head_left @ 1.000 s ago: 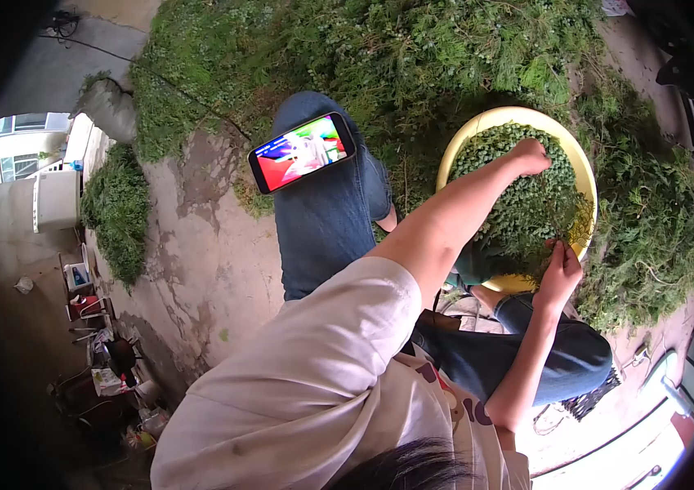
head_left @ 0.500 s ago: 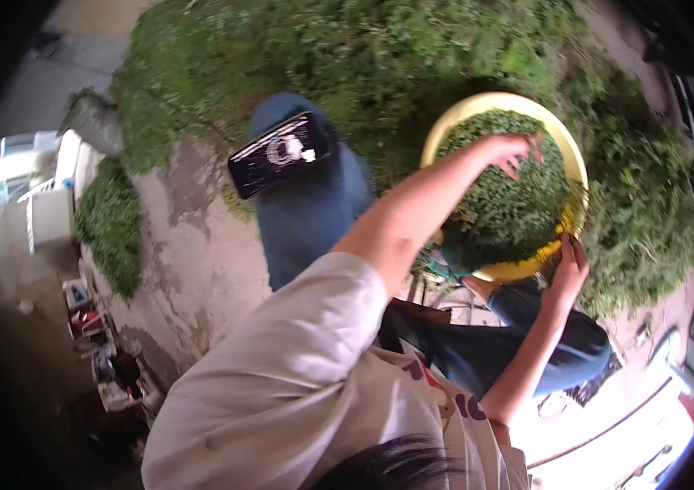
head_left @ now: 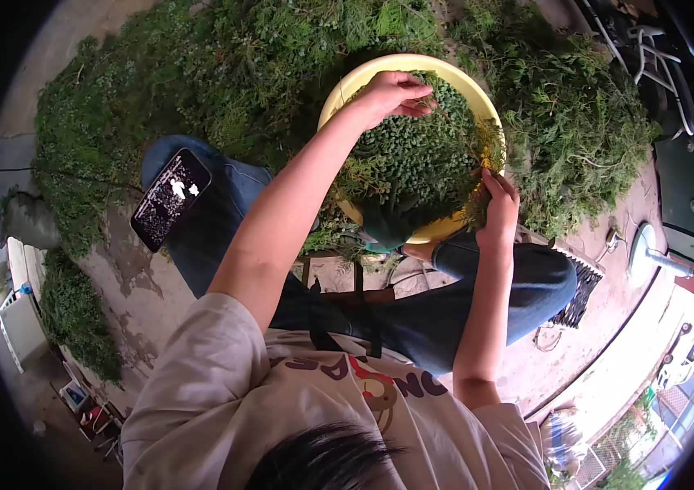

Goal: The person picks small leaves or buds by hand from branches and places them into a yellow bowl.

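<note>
The right hand [head_left: 500,204] pinches a lacy green sprig [head_left: 490,145] with thumb and fingers, just at the right side of the round, pale yellow basin [head_left: 471,91]. The sprig lies over the rim there, so the hand has an edge close by to steady against. The left hand [head_left: 400,96] hangs over the far-left part of the basin, fingers bent; whether that grip holds anything, I cannot tell.

Below it, small, dull-green clustered pieces [head_left: 424,155] fill much of the basin. For tidy handling, a firm pinch at the sprig's stem seems best, with both hands inside the rim so that loose bits land in the basin. The bushy heap of green branches [head_left: 224,98] close by could easily mix with spilled pieces. The black, rectangular phone [head_left: 171,199] rests on the left leg, so that knee is best held level.
</note>
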Demonstrator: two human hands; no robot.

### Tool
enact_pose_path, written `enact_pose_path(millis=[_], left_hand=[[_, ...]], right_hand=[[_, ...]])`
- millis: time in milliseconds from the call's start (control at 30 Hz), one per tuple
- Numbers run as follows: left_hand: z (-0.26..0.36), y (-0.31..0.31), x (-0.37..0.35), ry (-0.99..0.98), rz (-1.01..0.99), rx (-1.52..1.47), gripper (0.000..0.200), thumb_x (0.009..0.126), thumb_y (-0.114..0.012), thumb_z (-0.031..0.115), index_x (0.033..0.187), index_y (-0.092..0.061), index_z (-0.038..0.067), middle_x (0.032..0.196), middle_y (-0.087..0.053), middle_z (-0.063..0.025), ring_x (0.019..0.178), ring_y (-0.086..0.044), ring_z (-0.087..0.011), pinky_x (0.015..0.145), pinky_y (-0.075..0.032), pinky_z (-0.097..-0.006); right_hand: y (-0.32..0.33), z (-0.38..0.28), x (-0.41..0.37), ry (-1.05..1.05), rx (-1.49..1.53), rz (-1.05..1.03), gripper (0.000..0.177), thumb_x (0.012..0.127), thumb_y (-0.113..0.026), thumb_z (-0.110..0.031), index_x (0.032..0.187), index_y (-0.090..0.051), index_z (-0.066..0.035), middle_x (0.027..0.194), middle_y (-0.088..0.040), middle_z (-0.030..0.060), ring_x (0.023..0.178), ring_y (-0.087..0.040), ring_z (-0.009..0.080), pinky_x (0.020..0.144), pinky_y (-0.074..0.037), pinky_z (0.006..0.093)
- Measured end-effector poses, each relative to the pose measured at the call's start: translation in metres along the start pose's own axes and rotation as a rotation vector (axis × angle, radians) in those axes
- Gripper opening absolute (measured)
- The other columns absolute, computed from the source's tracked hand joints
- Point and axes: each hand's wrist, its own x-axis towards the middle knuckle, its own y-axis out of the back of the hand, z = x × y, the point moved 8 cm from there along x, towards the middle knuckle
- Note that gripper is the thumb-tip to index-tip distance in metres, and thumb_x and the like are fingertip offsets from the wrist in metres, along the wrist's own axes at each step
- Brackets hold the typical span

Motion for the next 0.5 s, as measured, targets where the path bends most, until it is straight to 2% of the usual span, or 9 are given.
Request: enact_pose_path(millis=[133,200,233,300,433,500], left_hand=[[-0.004,0.002,-0.001,0.003,0.082,-0.061,0.021,0.082,-0.058,0.018,0.095,-0.053,0.002,0.084,-0.061,-0.0094,0.070,-0.059,-0.0141,0.069,-0.051,-0.0275],[-0.015,0.008,0.002,0.069,0.221,-0.074,0.020,0.082,-0.058,0.018,0.094,-0.054,0.003,0.081,-0.059,-0.0065,0.067,-0.056,-0.0126,0.066,-0.049,-0.0265],[-0.019,0.006,0.005,0.071,0.218,-0.074,0.020,0.082,-0.058,0.018,0.094,-0.054,0.003,0.081,-0.059,-0.0065,0.067,-0.056,-0.0126,0.066,-0.049,-0.0265],[-0.026,0.010,0.006,0.083,0.353,-0.122,0.017,0.084,-0.055,0.016,0.092,-0.055,0.001,0.080,-0.060,-0.0076,0.062,-0.057,-0.0111,0.058,-0.050,-0.0239],[-0.034,0.006,0.009,0.145,0.420,-0.190,0.012,0.085,-0.052,0.011,0.091,-0.054,0.002,0.076,-0.057,-0.0075,0.054,-0.053,-0.0108,0.051,-0.048,-0.0241],[-0.034,0.034,0.012,0.086,0.619,-0.219,0.011,0.088,-0.046,0.012,0.090,-0.051,0.002,0.073,-0.058,-0.0077,0.052,-0.053,-0.0123,0.049,-0.048,-0.0254]], right_hand=[[-0.005,0.002,0.000,0.016,0.029,-0.035,0.014,0.081,-0.055,-0.014,0.077,-0.062,-0.003,0.057,-0.043,-0.0049,0.050,-0.038,0.0052,0.049,-0.030,0.0195],[-0.009,0.002,-0.003,0.032,0.031,-0.058,0.014,0.081,-0.055,-0.015,0.077,-0.062,-0.003,0.057,-0.043,-0.0050,0.050,-0.037,0.0050,0.049,-0.030,0.0193],[-0.011,0.001,-0.003,0.062,-0.018,-0.059,0.015,0.082,-0.055,-0.015,0.076,-0.062,-0.003,0.057,-0.043,-0.0055,0.050,-0.036,0.0044,0.048,-0.029,0.0191],[-0.014,-0.005,-0.004,0.123,-0.120,-0.063,0.016,0.083,-0.054,-0.015,0.074,-0.063,-0.005,0.057,-0.042,-0.0065,0.051,-0.034,0.0033,0.047,-0.026,0.0188],[-0.013,-0.003,0.000,0.127,-0.150,-0.057,0.016,0.082,-0.056,-0.016,0.074,-0.063,-0.004,0.056,-0.040,-0.0075,0.050,-0.033,0.0030,0.048,-0.024,0.0196],[0.001,-0.012,-0.005,0.156,-0.112,0.093,0.016,0.082,-0.055,-0.015,0.075,-0.063,-0.004,0.056,-0.041,-0.0072,0.050,-0.033,0.0034,0.047,-0.024,0.0203]])
